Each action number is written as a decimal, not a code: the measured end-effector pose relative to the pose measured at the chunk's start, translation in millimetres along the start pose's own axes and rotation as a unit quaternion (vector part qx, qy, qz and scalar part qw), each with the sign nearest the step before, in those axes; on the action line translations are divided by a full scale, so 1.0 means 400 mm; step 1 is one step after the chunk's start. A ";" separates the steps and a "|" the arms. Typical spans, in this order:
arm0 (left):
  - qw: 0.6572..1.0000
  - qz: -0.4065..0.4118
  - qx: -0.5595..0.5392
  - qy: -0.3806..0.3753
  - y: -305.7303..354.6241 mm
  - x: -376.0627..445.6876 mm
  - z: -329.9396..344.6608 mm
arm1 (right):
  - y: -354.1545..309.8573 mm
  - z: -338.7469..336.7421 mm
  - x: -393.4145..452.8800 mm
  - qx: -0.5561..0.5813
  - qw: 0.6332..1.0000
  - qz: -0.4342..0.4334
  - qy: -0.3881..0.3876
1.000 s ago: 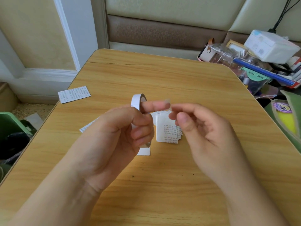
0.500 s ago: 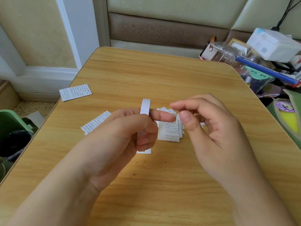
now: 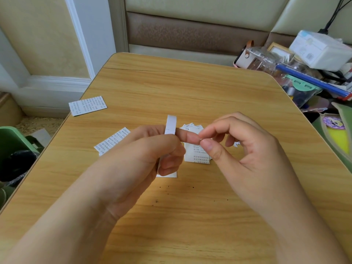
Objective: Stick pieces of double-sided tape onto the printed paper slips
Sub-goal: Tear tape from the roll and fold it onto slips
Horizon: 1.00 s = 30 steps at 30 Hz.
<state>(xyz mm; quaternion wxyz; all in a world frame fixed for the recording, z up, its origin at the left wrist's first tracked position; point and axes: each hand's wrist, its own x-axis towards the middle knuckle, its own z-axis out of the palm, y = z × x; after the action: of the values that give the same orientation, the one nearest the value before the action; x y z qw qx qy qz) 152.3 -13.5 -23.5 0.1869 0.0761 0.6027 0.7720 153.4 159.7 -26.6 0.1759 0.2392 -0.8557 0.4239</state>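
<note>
With the left hand clenched around the white roll of double-sided tape, the right hand's fingers pinching its free end should pull slowly and straight, just above the fanned stack of printed white paper slips beneath them on the wooden surface.

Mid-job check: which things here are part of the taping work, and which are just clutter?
In the job:
tape roll, held by left hand
right hand, pinching at the tape end
stack of printed slips
loose slips

Lying about:
white box
clear bag
green bin
</note>
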 end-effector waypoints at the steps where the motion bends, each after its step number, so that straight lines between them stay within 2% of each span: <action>1: 1.000 -0.001 0.000 0.000 0.000 0.000 0.001 | 0.001 0.001 0.000 -0.001 1.000 0.001 0.003; 22: 1.000 -0.008 0.028 0.002 -0.004 0.002 -0.003 | -0.009 0.000 0.000 0.029 0.999 0.003 -0.028; 30: 0.995 0.004 0.096 0.031 -0.007 -0.001 0.003 | -0.005 0.003 -0.009 0.071 0.996 0.040 -0.044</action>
<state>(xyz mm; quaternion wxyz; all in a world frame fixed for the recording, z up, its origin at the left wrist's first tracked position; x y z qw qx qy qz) 153.7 -12.0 -25.7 0.1570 0.0723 0.6795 0.7130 157.3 158.6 -27.6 0.1033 0.2356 -0.8390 0.4795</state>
